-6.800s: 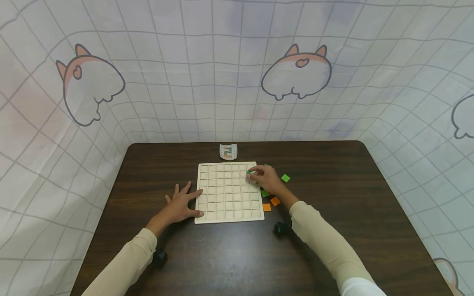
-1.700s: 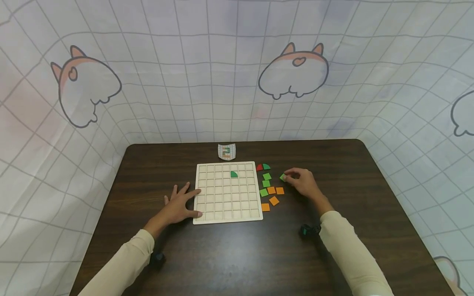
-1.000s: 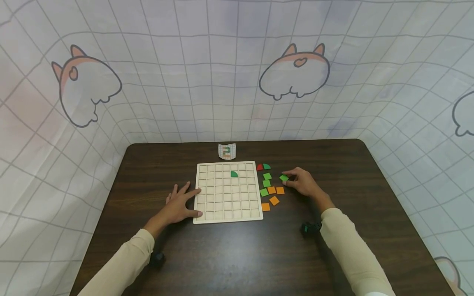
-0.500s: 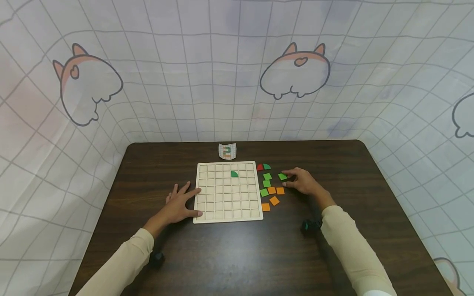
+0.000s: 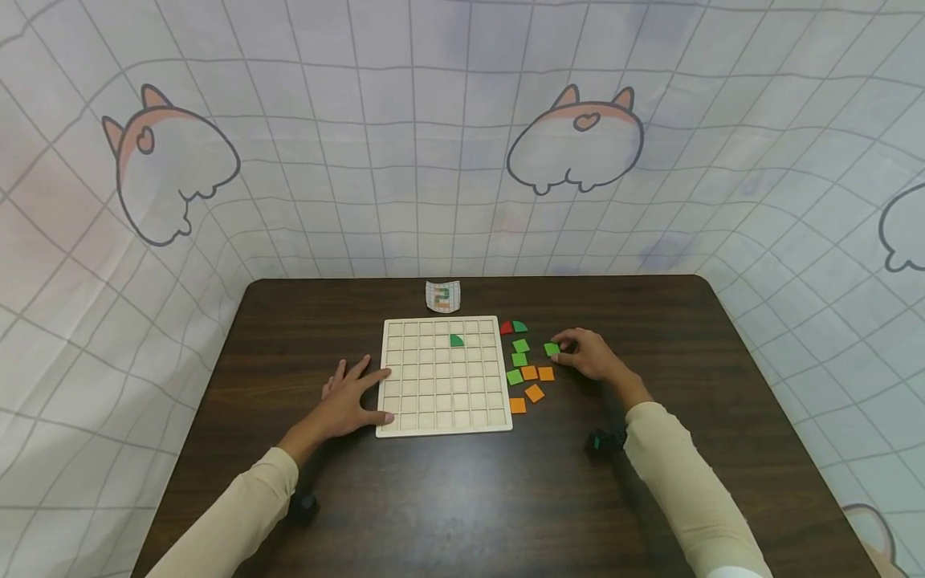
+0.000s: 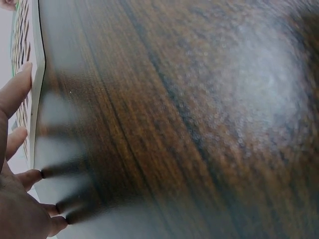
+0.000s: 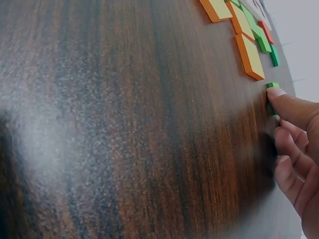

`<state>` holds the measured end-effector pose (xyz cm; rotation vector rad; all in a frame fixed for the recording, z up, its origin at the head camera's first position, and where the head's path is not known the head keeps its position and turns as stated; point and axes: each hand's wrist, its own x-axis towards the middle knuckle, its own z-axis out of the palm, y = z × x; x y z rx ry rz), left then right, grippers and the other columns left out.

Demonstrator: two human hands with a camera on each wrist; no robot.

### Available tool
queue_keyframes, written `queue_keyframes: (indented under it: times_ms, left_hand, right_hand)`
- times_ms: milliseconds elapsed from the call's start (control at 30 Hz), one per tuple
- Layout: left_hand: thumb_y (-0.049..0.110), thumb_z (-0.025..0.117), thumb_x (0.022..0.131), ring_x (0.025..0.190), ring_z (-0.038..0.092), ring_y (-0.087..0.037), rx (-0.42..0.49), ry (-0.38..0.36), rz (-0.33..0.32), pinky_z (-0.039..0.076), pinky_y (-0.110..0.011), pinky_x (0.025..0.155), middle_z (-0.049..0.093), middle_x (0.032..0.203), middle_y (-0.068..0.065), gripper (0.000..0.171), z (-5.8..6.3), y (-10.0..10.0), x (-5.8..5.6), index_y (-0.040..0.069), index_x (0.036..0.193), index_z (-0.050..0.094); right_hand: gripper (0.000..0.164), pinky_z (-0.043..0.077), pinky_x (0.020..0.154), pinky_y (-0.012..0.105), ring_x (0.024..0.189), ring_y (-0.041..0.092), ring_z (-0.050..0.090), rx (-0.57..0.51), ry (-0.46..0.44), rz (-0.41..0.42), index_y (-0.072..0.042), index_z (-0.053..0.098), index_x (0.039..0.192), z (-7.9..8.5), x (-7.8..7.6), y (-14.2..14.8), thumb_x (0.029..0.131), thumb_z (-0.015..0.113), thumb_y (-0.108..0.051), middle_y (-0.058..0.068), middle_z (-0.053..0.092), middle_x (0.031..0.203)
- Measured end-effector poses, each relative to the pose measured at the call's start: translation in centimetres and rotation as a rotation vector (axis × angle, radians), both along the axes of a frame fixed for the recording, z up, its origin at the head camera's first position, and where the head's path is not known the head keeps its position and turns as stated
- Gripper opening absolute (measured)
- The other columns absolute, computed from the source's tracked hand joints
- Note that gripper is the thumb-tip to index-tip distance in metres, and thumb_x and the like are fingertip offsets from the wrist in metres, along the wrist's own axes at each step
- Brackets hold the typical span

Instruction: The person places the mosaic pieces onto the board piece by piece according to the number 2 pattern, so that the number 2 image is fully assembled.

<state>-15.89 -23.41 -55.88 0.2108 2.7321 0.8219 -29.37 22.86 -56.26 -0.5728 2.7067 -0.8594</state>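
Note:
My left hand [image 5: 350, 404] rests with spread fingers at the left edge of a cream gridded board [image 5: 441, 429]; index finger and thumb touch its rim. A dark green quarter-circle tile [image 5: 457, 340] sits in a cell in the second row from the top. To the right of the board, my right hand [image 5: 594, 355] pinches a light green square tile [image 5: 552, 349] between thumb and index finger, at table level. In the right wrist view, the thumb covers part of that green tile [image 7: 272, 85] and the other fingers curl loosely.
Beside the board's right edge lie a red tile [image 5: 507, 327], another dark green quarter-circle tile [image 5: 519, 327], light green squares [image 5: 520, 345] and several orange squares [image 5: 529, 372]. A small printed card [image 5: 443, 297] with a coloured grid pattern stands behind the board on the dark wooden table [image 5: 448, 506].
My right hand has put the dark green quarter-circle on the board and moved right to the light green square, which has since turned slightly between its fingers. My left hand stays put.

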Motion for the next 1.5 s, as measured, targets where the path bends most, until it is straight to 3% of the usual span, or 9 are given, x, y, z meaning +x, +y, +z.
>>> queue_keyframes:
  times_ms: [367,733,967,1133,1500]
  left_hand:
    - [0.045,0.081,0.082,0.148,-0.005,-0.060,0.065,0.007,-0.003,0.007,-0.083,0.106,0.014,0.166,-0.024,0.086,0.09,-0.15,0.15,0.017,0.154,0.043]
    - [0.044,0.082,0.082,0.148,-0.005,-0.060,0.071,0.003,0.000,0.007,-0.082,0.106,0.014,0.166,-0.025,0.085,0.21,-0.02,0.18,0.018,0.153,0.043]
    - [0.044,0.082,0.082,0.148,-0.006,-0.059,0.078,-0.002,0.004,0.007,-0.082,0.107,0.014,0.166,-0.023,0.085,0.12,-0.05,0.22,0.018,0.153,0.043]
    - [0.043,0.082,0.082,0.148,-0.006,-0.059,0.076,-0.003,0.006,0.007,-0.082,0.106,0.014,0.166,-0.023,0.085,0.19,-0.11,0.27,0.018,0.153,0.043]
    - [0.043,0.082,0.083,0.148,-0.006,-0.059,0.081,0.004,-0.002,0.006,-0.081,0.107,0.014,0.166,-0.023,0.084,0.09,-0.08,0.19,0.018,0.153,0.043]
  right_hand:
    - [0.041,0.047,0.082,0.043,0.087,0.023,0.056,-0.027,-0.004,-0.027,-0.003,0.065,0.132,0.04,0.21,-0.15,0.094,0.072,-0.019,0.015,0.065,0.108]
    - [0.033,0.049,0.078,0.041,0.086,0.023,0.057,0.003,0.011,-0.049,-0.006,0.071,0.124,-0.04,0.25,-0.35,0.094,0.072,-0.021,0.013,0.064,0.107]
    - [0.032,0.050,0.083,0.046,0.089,0.025,0.058,0.014,0.065,-0.046,-0.005,0.069,0.122,-0.31,0.46,-0.42,0.095,0.072,-0.022,0.016,0.062,0.114]
    - [0.030,0.051,0.082,0.048,0.082,0.023,0.059,0.019,0.113,-0.040,-0.007,0.067,0.121,-0.38,0.59,-0.56,0.095,0.072,-0.021,0.015,0.064,0.118]
    - [0.027,0.046,0.068,0.036,0.074,0.019,0.055,-0.058,0.132,-0.044,-0.008,0.071,0.116,-0.61,0.92,-0.80,0.093,0.074,-0.021,0.010,0.068,0.101]
